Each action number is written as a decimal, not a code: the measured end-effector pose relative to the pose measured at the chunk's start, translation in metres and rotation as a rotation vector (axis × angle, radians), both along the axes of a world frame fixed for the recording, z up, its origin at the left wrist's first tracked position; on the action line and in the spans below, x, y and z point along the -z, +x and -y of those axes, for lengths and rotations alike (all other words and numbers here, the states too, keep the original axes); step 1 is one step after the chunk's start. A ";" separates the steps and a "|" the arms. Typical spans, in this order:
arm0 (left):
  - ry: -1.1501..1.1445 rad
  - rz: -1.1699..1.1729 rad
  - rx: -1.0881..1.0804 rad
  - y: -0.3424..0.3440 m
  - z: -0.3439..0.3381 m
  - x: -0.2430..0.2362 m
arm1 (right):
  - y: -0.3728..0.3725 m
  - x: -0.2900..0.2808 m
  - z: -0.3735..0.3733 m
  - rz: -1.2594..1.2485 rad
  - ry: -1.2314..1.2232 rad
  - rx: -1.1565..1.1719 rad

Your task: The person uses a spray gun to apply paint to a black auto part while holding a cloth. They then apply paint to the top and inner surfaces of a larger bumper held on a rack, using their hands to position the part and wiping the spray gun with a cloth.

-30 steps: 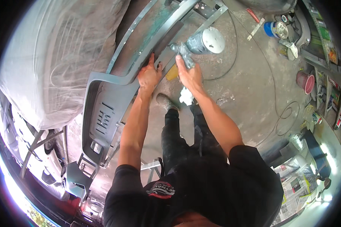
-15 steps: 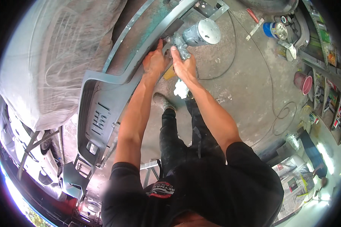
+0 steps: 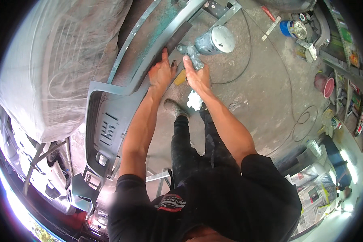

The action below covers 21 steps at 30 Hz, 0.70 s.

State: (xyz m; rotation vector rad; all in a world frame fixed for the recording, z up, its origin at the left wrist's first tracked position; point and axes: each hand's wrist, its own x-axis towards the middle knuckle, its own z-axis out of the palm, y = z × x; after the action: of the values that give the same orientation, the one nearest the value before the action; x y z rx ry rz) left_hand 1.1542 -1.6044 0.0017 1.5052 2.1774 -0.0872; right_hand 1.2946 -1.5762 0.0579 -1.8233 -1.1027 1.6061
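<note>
In my right hand (image 3: 199,76) is a grey paint spray gun (image 3: 205,43) with a round metal cup, the fingers wrapped round its handle and the thumb along its back. My left hand (image 3: 160,74) rests on a grey car bumper (image 3: 127,90), empty. Its index finger stretches out along the bumper's inner edge, with the other fingers partly hidden. The gun's nozzle is a short way right of that fingertip, apart from the bumper. A white cloth or paper wad (image 3: 195,101) hangs below my right hand, and how it is held is hidden.
Plastic sheeting (image 3: 60,72) covers a large shape at left. A hose (image 3: 250,48) curves across the floor. At right are a blue paint can (image 3: 291,29), a reddish bucket (image 3: 324,84) and a shelf (image 3: 343,92). Another person (image 3: 343,177) is at the lower right.
My left hand has moved slightly left and down, away from the spray gun's nozzle, its fingertip now farther along the bumper. My right hand still holds the gun, shifted a little downward.
</note>
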 end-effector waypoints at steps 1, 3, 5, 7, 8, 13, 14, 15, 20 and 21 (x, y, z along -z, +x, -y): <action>0.214 -0.042 0.057 -0.001 0.001 0.004 | 0.000 0.000 0.000 -0.001 -0.002 0.001; 0.427 -0.087 0.113 -0.003 -0.001 0.013 | -0.002 -0.002 0.000 -0.005 0.021 -0.014; 0.069 0.101 -0.069 0.009 -0.019 -0.002 | 0.002 -0.003 0.000 0.015 -0.012 -0.015; 0.051 0.117 -0.087 0.012 -0.021 -0.008 | 0.002 -0.003 0.001 0.028 -0.043 -0.018; 0.038 0.132 -0.104 0.013 -0.021 -0.012 | 0.003 -0.001 0.002 0.023 -0.029 -0.016; 0.068 0.095 -0.095 0.012 -0.006 -0.020 | 0.002 0.005 0.005 0.011 0.027 0.004; 0.166 0.037 -0.032 0.011 -0.004 -0.019 | 0.001 0.004 0.005 0.003 0.037 -0.003; 0.165 0.036 -0.033 0.010 -0.006 -0.015 | -0.001 0.002 0.004 -0.004 0.047 -0.011; -0.005 0.130 -0.159 0.019 -0.023 -0.033 | -0.001 0.002 0.003 -0.013 0.003 0.023; -0.007 0.133 -0.157 0.020 -0.019 -0.031 | 0.000 0.004 0.003 -0.020 -0.010 0.054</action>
State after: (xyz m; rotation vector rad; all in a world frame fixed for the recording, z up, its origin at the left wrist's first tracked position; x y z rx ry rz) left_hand 1.1740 -1.5856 0.0331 1.2921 2.1760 0.0561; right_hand 1.2948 -1.5794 0.0542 -1.8231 -1.0302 1.5984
